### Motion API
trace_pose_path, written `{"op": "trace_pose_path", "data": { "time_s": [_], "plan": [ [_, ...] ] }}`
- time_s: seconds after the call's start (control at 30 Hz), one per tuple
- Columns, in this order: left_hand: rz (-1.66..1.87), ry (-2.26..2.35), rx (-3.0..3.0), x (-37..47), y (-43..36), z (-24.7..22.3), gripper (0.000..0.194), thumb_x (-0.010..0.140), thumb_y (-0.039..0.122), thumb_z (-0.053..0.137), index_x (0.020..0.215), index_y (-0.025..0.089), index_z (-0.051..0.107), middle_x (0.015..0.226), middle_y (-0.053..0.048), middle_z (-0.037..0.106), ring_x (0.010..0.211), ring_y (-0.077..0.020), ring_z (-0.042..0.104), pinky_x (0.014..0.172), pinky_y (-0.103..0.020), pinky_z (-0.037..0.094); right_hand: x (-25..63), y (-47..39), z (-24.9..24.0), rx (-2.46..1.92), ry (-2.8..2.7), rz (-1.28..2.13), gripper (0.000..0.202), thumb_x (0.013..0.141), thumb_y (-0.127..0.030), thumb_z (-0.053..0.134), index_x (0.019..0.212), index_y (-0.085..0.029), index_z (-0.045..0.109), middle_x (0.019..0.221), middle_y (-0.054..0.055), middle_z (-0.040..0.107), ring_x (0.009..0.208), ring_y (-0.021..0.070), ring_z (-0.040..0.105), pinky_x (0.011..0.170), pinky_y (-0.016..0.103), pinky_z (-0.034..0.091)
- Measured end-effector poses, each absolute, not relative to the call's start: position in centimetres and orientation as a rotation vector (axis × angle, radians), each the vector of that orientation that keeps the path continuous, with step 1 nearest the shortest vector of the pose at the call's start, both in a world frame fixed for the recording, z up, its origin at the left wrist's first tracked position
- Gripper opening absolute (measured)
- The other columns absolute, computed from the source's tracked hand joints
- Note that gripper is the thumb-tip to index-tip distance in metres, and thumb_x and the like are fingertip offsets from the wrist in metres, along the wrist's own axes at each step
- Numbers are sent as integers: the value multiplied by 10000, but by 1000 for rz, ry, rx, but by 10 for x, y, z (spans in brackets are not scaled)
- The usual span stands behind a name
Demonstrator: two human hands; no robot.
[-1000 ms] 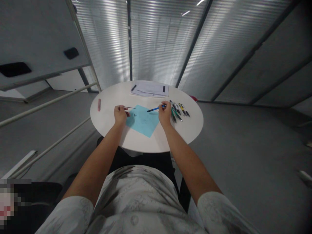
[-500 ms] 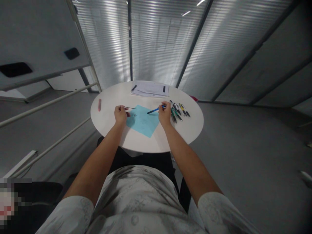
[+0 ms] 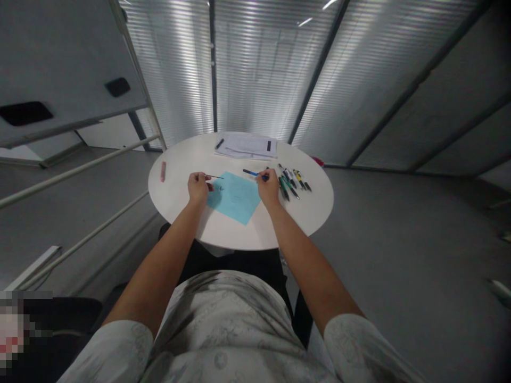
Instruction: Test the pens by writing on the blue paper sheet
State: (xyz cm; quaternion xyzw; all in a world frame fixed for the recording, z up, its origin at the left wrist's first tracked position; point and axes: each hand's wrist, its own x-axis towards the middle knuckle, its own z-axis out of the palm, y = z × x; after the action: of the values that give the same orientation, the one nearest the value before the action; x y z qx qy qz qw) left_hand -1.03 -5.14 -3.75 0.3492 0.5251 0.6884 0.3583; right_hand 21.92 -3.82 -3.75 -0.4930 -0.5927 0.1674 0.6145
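While forearms (image 3: 170, 252) stretch forward, left hand (image 3: 198, 188) — pinching thin rod (image 3: 214, 176); right hand (image 3: 268, 187) — pinching blue pen (image 3: 255, 173)

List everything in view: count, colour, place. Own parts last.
Paper sheet: 1, light blue, on table between the hands
Pen: 1, blue and dark, in right hand
Thin stick: 1, dark, in left hand
Loose pens: several, mixed green, yellow, white and black, right of the sheet
Papers: one stack, white, table's far side
Stick-like item: 1, pinkish, table's left
Table: 1, white, centre
Blinds: several panels, grey-white, behind table
Panel: 1, grey, upper left
Floor: 1, grey, around table
Forearms: 2, bare, reaching to table
Shirt: 1, white patterned, bottom centre
Hands: 2, bare, over table
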Motion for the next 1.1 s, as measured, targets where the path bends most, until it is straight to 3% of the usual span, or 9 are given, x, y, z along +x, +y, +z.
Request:
{"op": "trace_pose_path", "data": {
  "time_s": [0.1,0.27,0.57,0.83,1.0,1.1],
  "plan": [
    [1776,1351,913,-10,-51,-38,56,916,261,462,888,212,465,784,4,626,436,-81,524,427,-216,436,218,-42,-38,-1277,-1508,208,149,719,-79,490,744,-225,492,853,35,564,890,186,558,885,343,462],
    [1763,1359,928,-10,-52,-38,58,906,263,466,885,210,464,785,7,622,442,-78,523,432,-217,439,215,-48,-41,-1421,-1707,250,227,701,-20,470,758,-213,574,937,43,558,896,175,566,889,326,466],
    [1694,1319,1090,-5,-57,-36,102,839,296,538,837,194,539,806,-12,643,457,-85,530,419,-233,443,213,-52,-40,-1576,-1912,190,187,781,-90,560,844,-216,683,979,65,611,960,210,593,909,357,465],
    [1623,1227,1203,-1,-65,-30,178,798,348,587,833,173,579,808,-36,681,479,-84,535,423,-217,433,210,-60,-36,-1587,-1936,170,240,787,-135,572,977,-229,683,1053,73,639,1011,243,583,915,399,454],
    [1576,1217,1247,-1,-64,-33,189,795,353,598,832,168,591,805,-45,698,479,-87,539,434,-219,435,206,-69,-30,-1470,-2051,141,345,832,-204,603,1171,-253,642,1151,72,656,1105,264,548,952,430,403],
    [1572,1207,1284,-1,-65,-33,195,799,356,597,828,163,597,804,-49,699,477,-94,542,428,-228,437,204,-72,-27,-1404,-2187,166,265,872,-270,611,1128,-258,677,1124,69,685,1130,267,530,978,443,353]
  ]
}}
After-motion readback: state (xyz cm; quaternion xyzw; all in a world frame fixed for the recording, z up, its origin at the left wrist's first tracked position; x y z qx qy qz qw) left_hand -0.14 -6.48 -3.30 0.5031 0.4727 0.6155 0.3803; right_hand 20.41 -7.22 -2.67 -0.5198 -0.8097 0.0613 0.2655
